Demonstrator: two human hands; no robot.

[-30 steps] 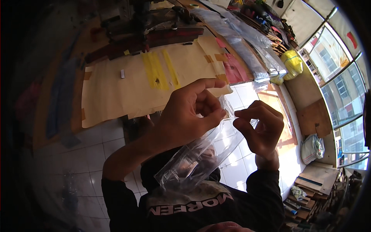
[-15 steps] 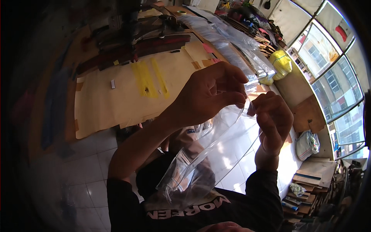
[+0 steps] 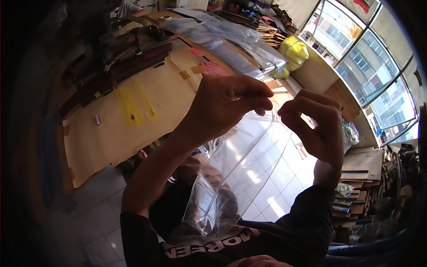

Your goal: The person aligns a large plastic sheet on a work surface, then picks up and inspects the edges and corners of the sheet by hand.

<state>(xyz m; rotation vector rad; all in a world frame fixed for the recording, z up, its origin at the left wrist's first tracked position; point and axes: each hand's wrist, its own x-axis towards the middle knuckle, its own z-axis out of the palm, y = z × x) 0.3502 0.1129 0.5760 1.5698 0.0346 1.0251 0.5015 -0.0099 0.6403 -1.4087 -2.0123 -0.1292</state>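
A clear plastic bag (image 3: 249, 155) hangs in front of my chest, creased and see-through, its lower corner down by my dark shirt. My left hand (image 3: 222, 104) pinches its upper edge between thumb and fingers. Close by on the right, my right hand (image 3: 318, 122) is bent at the wrist, thumb and forefinger pressed together at the same upper edge. A small gap separates the two sets of fingertips. How much film lies inside each pinch is hard to see.
A work table (image 3: 106, 147) with tan paper and yellow marks stands at left. Clear plastic sheets (image 3: 222, 49) lie beyond it. A yellow sack (image 3: 293, 52) sits below the windows. Stacked boards (image 3: 362, 167) are at right. Another person's arm (image 3: 133, 10) shows at the far end.
My fingertips have drawn slightly apart along the bag's upper edge. The right hand has turned and moved a little right. The view has swung, shifting the table left.
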